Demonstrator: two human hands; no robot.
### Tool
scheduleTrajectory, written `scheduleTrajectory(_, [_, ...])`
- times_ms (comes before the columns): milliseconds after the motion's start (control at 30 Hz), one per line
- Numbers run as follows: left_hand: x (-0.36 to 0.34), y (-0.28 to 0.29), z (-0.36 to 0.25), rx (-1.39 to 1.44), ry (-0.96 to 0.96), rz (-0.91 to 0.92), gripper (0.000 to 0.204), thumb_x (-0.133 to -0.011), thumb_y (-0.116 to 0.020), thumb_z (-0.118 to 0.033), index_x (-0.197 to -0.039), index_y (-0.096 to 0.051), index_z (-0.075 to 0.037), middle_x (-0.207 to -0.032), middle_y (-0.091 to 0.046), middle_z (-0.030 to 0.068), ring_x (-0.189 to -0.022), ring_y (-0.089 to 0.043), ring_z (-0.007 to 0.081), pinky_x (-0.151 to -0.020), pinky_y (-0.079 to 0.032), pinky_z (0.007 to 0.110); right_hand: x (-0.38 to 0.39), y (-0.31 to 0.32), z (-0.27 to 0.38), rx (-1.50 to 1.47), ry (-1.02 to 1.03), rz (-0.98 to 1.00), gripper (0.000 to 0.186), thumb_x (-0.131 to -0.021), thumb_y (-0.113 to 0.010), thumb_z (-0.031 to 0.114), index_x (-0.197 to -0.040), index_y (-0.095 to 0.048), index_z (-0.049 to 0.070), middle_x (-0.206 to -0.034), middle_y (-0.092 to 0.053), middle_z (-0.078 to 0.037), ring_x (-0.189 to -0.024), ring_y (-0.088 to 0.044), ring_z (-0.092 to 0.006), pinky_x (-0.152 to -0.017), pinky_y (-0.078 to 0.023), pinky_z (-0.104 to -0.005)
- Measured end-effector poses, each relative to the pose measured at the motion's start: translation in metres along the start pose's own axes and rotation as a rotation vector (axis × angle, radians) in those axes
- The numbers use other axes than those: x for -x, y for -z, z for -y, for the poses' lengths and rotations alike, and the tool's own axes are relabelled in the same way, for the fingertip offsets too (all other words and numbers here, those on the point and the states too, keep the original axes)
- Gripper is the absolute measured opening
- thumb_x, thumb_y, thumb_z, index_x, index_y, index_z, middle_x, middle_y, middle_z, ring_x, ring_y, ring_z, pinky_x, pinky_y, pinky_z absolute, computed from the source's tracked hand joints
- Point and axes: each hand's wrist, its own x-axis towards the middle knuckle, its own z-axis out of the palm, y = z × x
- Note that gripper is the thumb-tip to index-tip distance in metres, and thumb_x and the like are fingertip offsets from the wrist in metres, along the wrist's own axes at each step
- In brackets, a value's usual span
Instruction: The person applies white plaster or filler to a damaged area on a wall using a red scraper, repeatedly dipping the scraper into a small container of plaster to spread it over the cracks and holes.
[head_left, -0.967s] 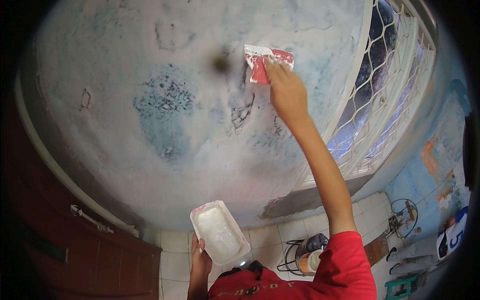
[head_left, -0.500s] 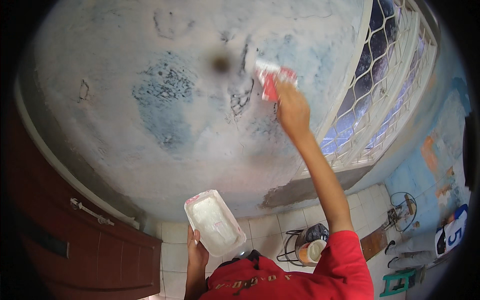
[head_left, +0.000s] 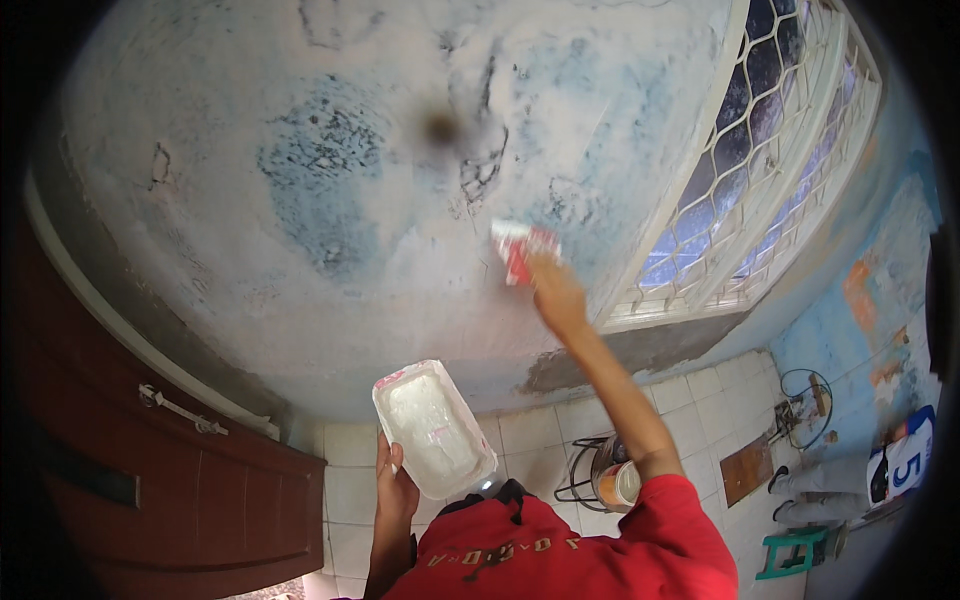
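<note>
My right hand (head_left: 556, 292) grips a red putty scraper (head_left: 520, 255) with a white-smeared edge, held against the wall or very close to it; the blur hides which. Around it the wall (head_left: 420, 270) is patchy white and pale blue, with dark scuffs and cracks above the scraper. Down at the lower middle, my left hand (head_left: 397, 485) holds a white rectangular tray (head_left: 470, 462) by its left side. Whitish paste (head_left: 428, 425) coats the tray's inside, and pink marks show on its rim.
A window with a white grille (head_left: 720, 190) fills the upper right. On the left stands a brown door (head_left: 230, 490) with a handle. A bucket (head_left: 622, 484) on a dark metal stand, a green stool (head_left: 790, 555) and another person (head_left: 830, 490) are at the lower right.
My right hand has brought the scraper down the wall and slightly left. The tray in my left hand has shifted up a little.
</note>
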Motion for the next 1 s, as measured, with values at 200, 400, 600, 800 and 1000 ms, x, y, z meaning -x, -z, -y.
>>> scheduleTrajectory(200, [0.004, 0.006, 0.002, 0.015, 0.000, 0.002, 0.071, -0.094, -0.060, -0.038, -0.150, -0.030, -0.005, -0.144, -0.044, 0.0116, -0.134, -0.042, 0.0255, -0.111, -0.034, 0.041, -0.175, 0.094, -0.058, 0.148, -0.059, -0.307, 0.049, -0.083, -0.053, 0.000, -0.132, -0.059, 0.006, -0.125, -0.064, -0.017, -0.114, -0.061, -0.0346, -0.095, -0.047, -0.0446])
scheduleTrajectory(400, [0.004, 0.006, 0.009, 0.064, -0.003, -0.022, 0.074, -0.093, -0.061, -0.039, -0.150, -0.030, -0.005, -0.144, -0.044, 0.0116, -0.134, -0.042, 0.0261, -0.111, -0.034, 0.042, -0.049, 0.007, -0.059, 0.166, -0.059, -0.042, 0.054, -0.082, -0.054, -0.001, -0.136, -0.053, 0.002, -0.128, -0.060, -0.022, -0.117, -0.059, -0.0375, -0.094, -0.047, -0.0459])
scheduleTrajectory(600, [-0.002, 0.010, 0.006, 0.038, 0.016, 0.003, 0.071, -0.093, -0.060, -0.039, -0.148, -0.033, -0.005, -0.143, -0.045, 0.0115, -0.133, -0.043, 0.0263, -0.111, -0.034, 0.042, 0.075, -0.022, -0.016, 0.005, -0.097, 0.137, 0.053, -0.081, -0.057, 0.001, -0.134, -0.057, 0.004, -0.123, -0.064, -0.018, -0.112, -0.062, -0.0348, -0.093, -0.050, -0.0433])
scheduleTrajectory(800, [-0.002, 0.010, 0.002, 0.027, 0.009, 0.041, 0.069, -0.093, -0.061, -0.038, -0.147, -0.034, -0.005, -0.141, -0.046, 0.0120, -0.132, -0.044, 0.0260, -0.109, -0.036, 0.041, -0.064, 0.047, -0.038, 0.101, -0.063, -0.192, 0.049, -0.081, -0.056, -0.001, -0.129, -0.060, 0.005, -0.120, -0.065, -0.017, -0.110, -0.062, -0.0367, -0.090, -0.049, -0.0447])
scheduleTrajectory(1000, [0.001, 0.011, 0.012, 0.021, 0.054, -0.027, 0.070, -0.093, -0.061, -0.039, -0.147, -0.034, -0.004, -0.142, -0.046, 0.0121, -0.132, -0.044, 0.0259, -0.110, -0.035, 0.041, 0.018, -0.019, -0.036, 0.065, -0.137, 0.017, 0.046, -0.082, -0.056, 0.001, -0.128, -0.058, 0.000, -0.120, -0.063, -0.018, -0.109, -0.061, -0.0351, -0.081, -0.048, -0.0449])
